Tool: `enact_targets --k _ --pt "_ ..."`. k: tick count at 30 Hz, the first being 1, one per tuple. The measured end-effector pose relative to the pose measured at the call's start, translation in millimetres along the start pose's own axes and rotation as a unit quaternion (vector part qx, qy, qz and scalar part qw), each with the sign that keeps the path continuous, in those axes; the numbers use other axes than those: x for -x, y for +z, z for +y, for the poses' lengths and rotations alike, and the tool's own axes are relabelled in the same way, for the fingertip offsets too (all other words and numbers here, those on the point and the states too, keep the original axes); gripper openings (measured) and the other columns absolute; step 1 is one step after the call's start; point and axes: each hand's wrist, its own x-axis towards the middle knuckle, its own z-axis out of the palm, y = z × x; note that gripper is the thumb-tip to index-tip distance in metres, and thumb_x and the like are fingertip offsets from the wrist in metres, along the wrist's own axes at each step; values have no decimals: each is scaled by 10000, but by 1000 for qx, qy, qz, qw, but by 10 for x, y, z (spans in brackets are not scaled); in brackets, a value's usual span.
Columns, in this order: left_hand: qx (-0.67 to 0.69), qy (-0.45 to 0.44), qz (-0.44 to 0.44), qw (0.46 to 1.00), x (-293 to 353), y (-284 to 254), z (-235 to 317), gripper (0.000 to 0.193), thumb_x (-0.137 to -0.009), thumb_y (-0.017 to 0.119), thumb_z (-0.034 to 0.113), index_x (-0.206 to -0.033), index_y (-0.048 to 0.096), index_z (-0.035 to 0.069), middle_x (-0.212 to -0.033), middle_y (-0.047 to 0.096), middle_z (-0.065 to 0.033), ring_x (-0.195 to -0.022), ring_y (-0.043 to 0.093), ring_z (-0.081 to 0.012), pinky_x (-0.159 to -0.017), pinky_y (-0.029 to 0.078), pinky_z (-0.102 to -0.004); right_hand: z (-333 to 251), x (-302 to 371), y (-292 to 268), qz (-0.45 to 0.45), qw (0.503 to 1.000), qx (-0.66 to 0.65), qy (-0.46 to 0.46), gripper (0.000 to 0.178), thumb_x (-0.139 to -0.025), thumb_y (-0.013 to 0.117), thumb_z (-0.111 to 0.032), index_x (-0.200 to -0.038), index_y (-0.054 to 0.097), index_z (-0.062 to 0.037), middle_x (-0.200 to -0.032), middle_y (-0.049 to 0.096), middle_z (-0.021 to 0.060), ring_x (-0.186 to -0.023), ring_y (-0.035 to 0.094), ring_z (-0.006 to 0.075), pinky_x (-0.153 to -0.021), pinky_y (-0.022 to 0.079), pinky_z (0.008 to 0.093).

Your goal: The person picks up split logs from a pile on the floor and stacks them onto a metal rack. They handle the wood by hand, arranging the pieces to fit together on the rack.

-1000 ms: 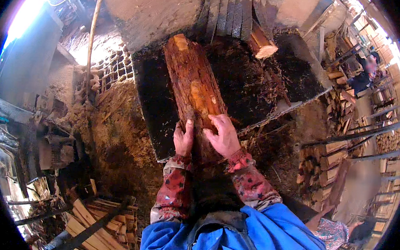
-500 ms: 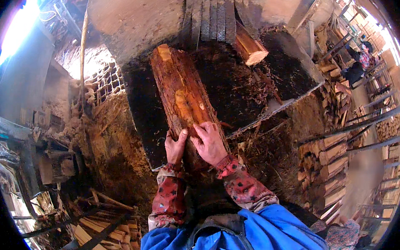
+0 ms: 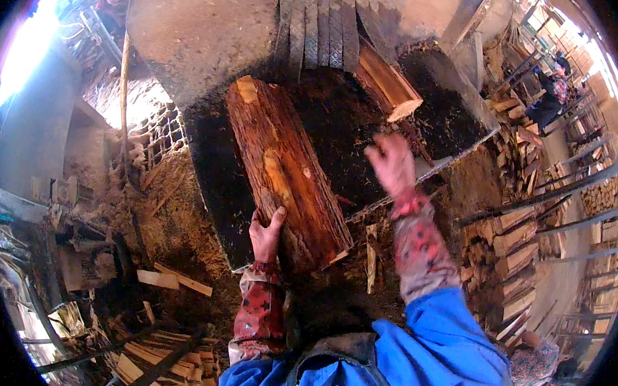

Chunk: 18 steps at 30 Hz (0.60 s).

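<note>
A thick bark-covered log (image 3: pixel 292 181) lies slantwise across a dark metal table (image 3: pixel 210 153), its near end at the table's front edge. My left hand (image 3: pixel 266 236) grips the near left side of this log, thumb over the top and fingers along its flank. My right hand (image 3: pixel 393 166) is off the log, slightly blurred, held over the table to the right with its fingers apart and nothing in them. Just beyond it a split piece of wood (image 3: pixel 388 85) with a pale cut end pokes out from under hanging dark strips (image 3: pixel 324 36).
A large brownish hood (image 3: pixel 205 37) with the strips rises at the table's far side. Stacked split wood (image 3: pixel 511 263) stands in metal racks on the right. More slats (image 3: pixel 167 360) lie lower left. Two other people (image 3: pixel 555 94) are on the right, far and near.
My right hand has left the log and moved away to the far right. The split piece has come out further toward me. My left hand stays on the log's left side.
</note>
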Motion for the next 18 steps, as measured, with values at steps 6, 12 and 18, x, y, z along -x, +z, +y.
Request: enact_targets --k 6,12,18 --pt "60 19 -42 997 -52 40 -140 688 -770 787 404 -1193 539 -79 -1127 625 -111 -1002 578 -188 -897 445 -319 1254 -987 -71 -37 981 187 43 661 -751 700 -451 -1238 544 -33 -1243 516 215 -1155 474 394 -983 401 472" --pt "56 5 -24 998 -47 -12 -82 664 -769 789 398 -1193 542 -49 -1104 624 -83 -993 569 -185 -890 436 -315 980 -1085 -48 -183 940 271 100 674 -711 704 -474 -1213 550 -51 -1142 546 222 -1118 515 385 -930 438 468" --pt "70 18 -28 997 -15 11 -59 658 -768 787 394 -1173 548 -66 -1104 629 -102 -984 574 -179 -890 439 -310 761 -935 -411 -217 948 197 125 403 -760 616 -269 -1079 604 -23 -1006 619 254 -957 611 384 -835 485 457"
